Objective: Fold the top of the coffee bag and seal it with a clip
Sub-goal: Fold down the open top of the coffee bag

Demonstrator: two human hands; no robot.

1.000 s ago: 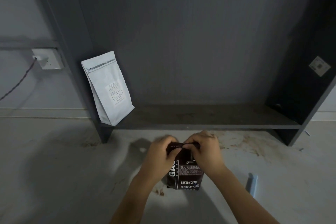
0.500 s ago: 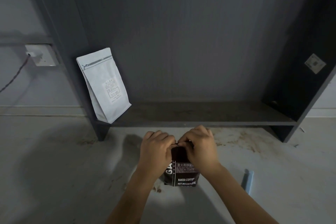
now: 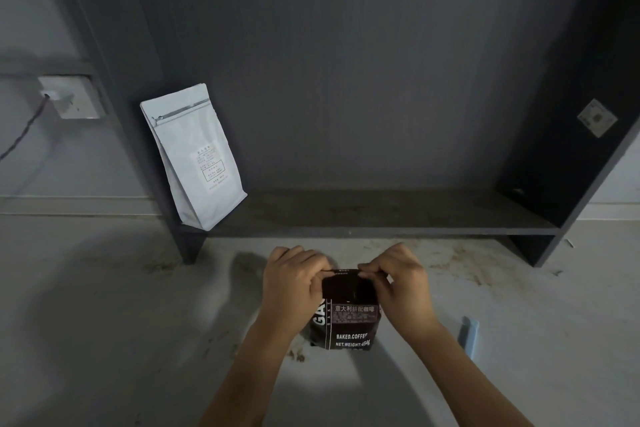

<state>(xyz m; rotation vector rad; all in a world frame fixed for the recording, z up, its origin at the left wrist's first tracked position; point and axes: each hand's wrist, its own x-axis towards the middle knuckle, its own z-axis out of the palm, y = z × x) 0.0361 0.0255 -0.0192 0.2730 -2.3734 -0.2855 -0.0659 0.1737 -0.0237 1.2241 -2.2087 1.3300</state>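
Note:
A dark brown coffee bag [image 3: 349, 319] with white lettering stands upright on the pale floor in front of me. My left hand [image 3: 294, 282] pinches the left end of its top edge and my right hand [image 3: 398, 282] pinches the right end. The top edge runs flat between my fingers. A light blue clip [image 3: 469, 336] lies on the floor to the right of the bag, apart from both hands.
A white coffee bag [image 3: 195, 156] leans at the left end of a low dark shelf [image 3: 381, 218]. The shelf's dark back panel and side walls rise behind it. A wall socket [image 3: 71, 97] with a cable sits at the left. Brown coffee dust marks the floor.
My hands have spread a little apart along the bag's top, showing more of the flattened edge between them. The bag stays in place on the floor.

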